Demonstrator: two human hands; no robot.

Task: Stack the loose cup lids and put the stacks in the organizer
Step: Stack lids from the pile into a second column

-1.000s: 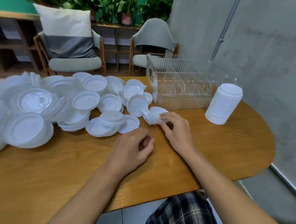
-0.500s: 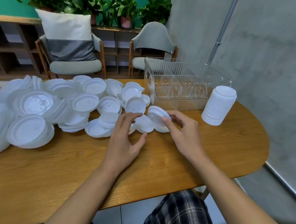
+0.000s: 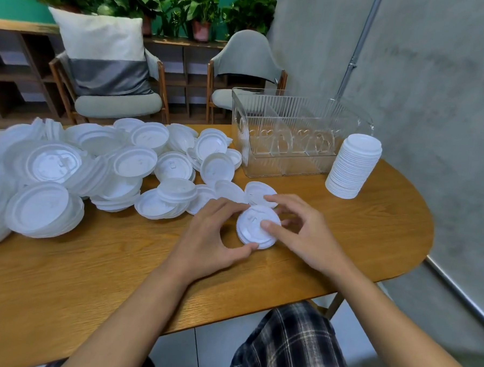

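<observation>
At the middle of the frame, the left hand curls thumb and fingers round the near edge of a small stack of lids on the table. The right hand pinches its other side, thumb on top. The clear organizer sits upper right, a tall lid stack just beside it and the loose lids heaped at left.

desk: wood, visible grain, smooth satin sheen | lids: white plastic, matt, faintly translucent | organizer: clear plastic, ribbed, glossy | wall, right: grey, rough, matt | pipe: dull metal | trousers, bottom: checked cloth | cushion, upper left: soft cloth
</observation>
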